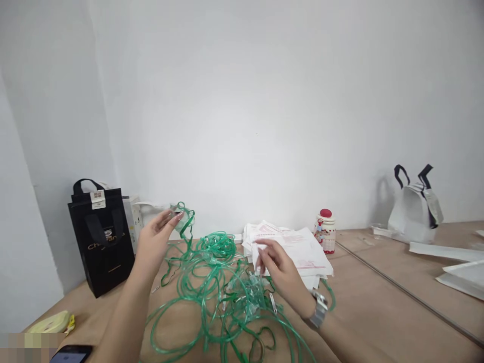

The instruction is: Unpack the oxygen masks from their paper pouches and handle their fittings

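My left fingers [173, 221] pinch and partly hide a clear, green-strapped plastic mask [184, 222]; whether my curled right fingers [273, 248] grip anything, I cannot tell.

Green tubing [204, 305], phone [77, 354] cut off below (screen [72, 358] illegible).

Translucent green tubing [217, 245], brown bench [370, 297], white papers [302, 244] showing red print [309, 263], black bag [109, 264] bearing gold lettering [96, 246]
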`<state>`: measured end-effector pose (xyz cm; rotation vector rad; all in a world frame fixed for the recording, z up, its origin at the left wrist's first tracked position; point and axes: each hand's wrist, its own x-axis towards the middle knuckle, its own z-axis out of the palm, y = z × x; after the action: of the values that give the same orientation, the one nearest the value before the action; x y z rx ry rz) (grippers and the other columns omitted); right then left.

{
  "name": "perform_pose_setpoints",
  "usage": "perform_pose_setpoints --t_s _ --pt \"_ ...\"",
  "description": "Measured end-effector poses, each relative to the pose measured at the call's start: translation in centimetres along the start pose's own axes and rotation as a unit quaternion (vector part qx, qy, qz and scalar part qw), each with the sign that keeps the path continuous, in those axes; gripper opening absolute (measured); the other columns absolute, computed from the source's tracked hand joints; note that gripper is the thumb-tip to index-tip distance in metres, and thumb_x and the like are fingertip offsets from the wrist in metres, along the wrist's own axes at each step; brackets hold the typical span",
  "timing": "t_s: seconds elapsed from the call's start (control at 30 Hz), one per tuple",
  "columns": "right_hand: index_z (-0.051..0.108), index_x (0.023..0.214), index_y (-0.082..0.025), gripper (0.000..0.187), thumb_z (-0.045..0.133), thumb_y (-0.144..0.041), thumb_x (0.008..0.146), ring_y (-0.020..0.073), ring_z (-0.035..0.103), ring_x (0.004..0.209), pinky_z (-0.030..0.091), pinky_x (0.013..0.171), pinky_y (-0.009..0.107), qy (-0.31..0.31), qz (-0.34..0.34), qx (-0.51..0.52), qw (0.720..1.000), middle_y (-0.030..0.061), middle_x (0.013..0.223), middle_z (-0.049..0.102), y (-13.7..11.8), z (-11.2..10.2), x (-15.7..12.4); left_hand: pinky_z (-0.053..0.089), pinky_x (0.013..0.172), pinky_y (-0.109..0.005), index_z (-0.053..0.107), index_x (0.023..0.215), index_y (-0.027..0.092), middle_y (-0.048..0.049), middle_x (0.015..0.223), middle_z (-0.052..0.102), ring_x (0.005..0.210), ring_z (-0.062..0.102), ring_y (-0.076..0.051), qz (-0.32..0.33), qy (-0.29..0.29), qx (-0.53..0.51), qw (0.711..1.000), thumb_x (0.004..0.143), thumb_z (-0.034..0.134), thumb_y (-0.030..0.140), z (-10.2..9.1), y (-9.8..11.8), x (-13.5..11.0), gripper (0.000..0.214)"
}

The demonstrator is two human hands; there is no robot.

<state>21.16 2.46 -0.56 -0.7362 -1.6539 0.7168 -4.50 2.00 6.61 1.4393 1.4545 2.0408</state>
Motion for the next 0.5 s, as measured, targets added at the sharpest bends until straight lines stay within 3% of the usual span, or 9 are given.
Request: perform_pose_setpoints --t_s 0.07,0.1,0.23,0.33,0.4,0.43,0.5 --pt "0.053 0.103 -0.018 0.027 0.042 -0.040 0.091 0.0134 0.054 0.066 0.045 0.065 0.027 -0.051 -0.031 0.013 0.998 -0.0008 0.072 0.054 -3.4 0.2 2.0 0.048 0.092 -0.036 0.059 0.112 0.016 -0.0075 0.112 0.067 0.108 0.059 -0.024 0.022 -0.013 -0.024 0.999 0.069 0.064 0.044 1.0 2.1 -1.6 0.051" --pt "0.054 0.104 -0.019 0.027 0.041 -0.039 0.092 0.0137 0.056 0.073 0.045 0.071 0.028 -0.074 -0.045 0.011 0.996 0.0010 0.081 0.057 -4.9 0.3 2.5 0.048 0.090 -0.036 0.060 0.111 0.017 -0.0064 0.109 0.068 0.106 0.060 -0.024 0.033 -0.049 -0.033 0.998 0.069 0.064 0.045 1.5 2.9 -2.5 0.051" --pt "0.055 0.099 -0.021 0.025 0.041 -0.041 0.093 0.0139 0.053 0.083 0.043 0.076 0.027 -0.096 -0.075 -0.045 0.992 0.0012 0.089 0.056 -8.1 0.4 2.1 0.048 0.088 -0.035 0.065 0.105 0.027 -0.0004 0.105 0.070 0.103 0.061 -0.024 0.116 -0.165 0.083 0.976 0.073 0.059 0.045 2.8 3.8 -5.7 0.037" --pt "0.053 0.085 -0.020 0.022 0.042 -0.037 0.093 0.0128 0.051 0.074 0.042 0.067 0.025 -0.116 -0.100 -0.116 0.981 -0.0003 0.079 0.053 -7.2 0.3 1.7 0.049 0.085 -0.033 0.064 0.106 0.032 0.0024 0.105 0.070 0.100 0.062 -0.022 0.144 -0.201 0.122 0.961 0.079 0.052 0.047 3.7 3.3 -6.4 0.033" --pt "0.051 0.081 -0.019 0.020 0.041 -0.030 0.094 0.0132 0.051 0.071 0.042 0.065 0.025 -0.119 -0.128 -0.186 0.967 0.0003 0.077 0.053 -5.4 0.4 2.1 0.047 0.086 -0.034 0.063 0.108 0.031 0.0008 0.108 0.068 0.102 0.061 -0.022 0.156 -0.178 0.145 0.961 0.082 0.047 0.047 4.4 3.0 -6.3 0.035" --pt "0.051 0.081 -0.018 0.018 0.041 -0.025 0.094 0.0140 0.051 0.072 0.042 0.065 0.026 -0.119 -0.148 -0.237 0.953 0.0015 0.077 0.054 -4.2 0.6 2.4 0.044 0.090 -0.035 0.062 0.109 0.030 -0.0006 0.110 0.067 0.104 0.059 -0.023 0.180 -0.156 0.162 0.958 0.082 0.046 0.047 4.6 2.9 -6.4 0.035" --pt "0.054 0.081 -0.014 0.013 0.044 -0.015 0.090 0.0181 0.053 0.076 0.043 0.070 0.032 -0.136 -0.200 -0.374 0.896 0.0064 0.080 0.057 -1.8 1.3 2.8 0.038 0.096 -0.036 0.060 0.113 0.030 -0.0017 0.114 0.064 0.108 0.056 -0.024 0.241 -0.148 0.187 0.941 0.082 0.048 0.045 5.0 2.6 -6.8 0.037"
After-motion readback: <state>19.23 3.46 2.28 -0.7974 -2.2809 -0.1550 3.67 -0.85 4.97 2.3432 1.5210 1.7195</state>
